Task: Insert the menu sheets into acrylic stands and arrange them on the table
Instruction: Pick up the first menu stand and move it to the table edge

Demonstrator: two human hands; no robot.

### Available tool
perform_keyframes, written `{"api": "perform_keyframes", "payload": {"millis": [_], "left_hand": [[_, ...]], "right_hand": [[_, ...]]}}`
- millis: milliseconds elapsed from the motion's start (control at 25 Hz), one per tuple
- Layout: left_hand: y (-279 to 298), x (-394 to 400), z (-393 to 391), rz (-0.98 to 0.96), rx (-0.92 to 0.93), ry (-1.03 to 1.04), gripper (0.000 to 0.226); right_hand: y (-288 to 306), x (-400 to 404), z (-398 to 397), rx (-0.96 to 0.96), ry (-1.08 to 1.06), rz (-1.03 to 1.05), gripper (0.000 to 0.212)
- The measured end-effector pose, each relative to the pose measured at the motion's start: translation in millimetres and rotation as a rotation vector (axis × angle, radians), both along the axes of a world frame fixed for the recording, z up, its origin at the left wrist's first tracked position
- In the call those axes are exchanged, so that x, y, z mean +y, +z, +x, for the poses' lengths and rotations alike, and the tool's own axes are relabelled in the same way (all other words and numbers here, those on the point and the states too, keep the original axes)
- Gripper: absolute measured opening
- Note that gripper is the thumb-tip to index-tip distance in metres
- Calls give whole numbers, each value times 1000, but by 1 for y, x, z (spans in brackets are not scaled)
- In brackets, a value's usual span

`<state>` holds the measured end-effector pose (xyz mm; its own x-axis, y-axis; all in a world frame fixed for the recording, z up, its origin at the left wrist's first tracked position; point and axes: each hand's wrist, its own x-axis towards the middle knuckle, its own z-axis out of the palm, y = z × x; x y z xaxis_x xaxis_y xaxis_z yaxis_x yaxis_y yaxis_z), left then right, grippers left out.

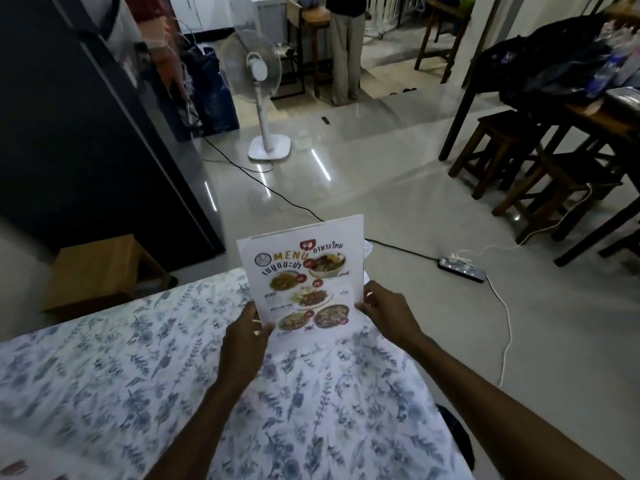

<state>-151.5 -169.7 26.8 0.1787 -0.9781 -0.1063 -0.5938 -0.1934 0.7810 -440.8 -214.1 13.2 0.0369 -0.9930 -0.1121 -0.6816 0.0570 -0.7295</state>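
A white menu sheet point(304, 275) with food pictures and the word MENU stands upright over the far corner of the table point(138, 375), which wears a blue floral cloth. It looks to sit inside a clear acrylic stand, whose edges are hard to make out. My left hand point(244, 344) grips the lower left edge of the menu. My right hand point(388, 313) pinches its lower right edge. Behind the sheet a second white edge shows at the top and right.
A white standing fan point(263, 98) is on the tiled floor ahead, with a black cable running to a power strip point(462, 269). A wooden stool point(100, 271) stands left of the table. Dark wooden tables and stools point(540, 161) fill the right. A person stands far back.
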Motion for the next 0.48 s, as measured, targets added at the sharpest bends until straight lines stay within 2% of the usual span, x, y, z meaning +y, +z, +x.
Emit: {"api": "perform_keyframes", "payload": {"millis": [200,480], "left_hand": [[-6,-64,-27,-15,-44,38,33],[-4,-134,-16,-15,-125,121,34]], "right_hand": [[-8,-79,-26,9,41,-12,18],[-16,-161,-11,11,169,-171,16]]}}
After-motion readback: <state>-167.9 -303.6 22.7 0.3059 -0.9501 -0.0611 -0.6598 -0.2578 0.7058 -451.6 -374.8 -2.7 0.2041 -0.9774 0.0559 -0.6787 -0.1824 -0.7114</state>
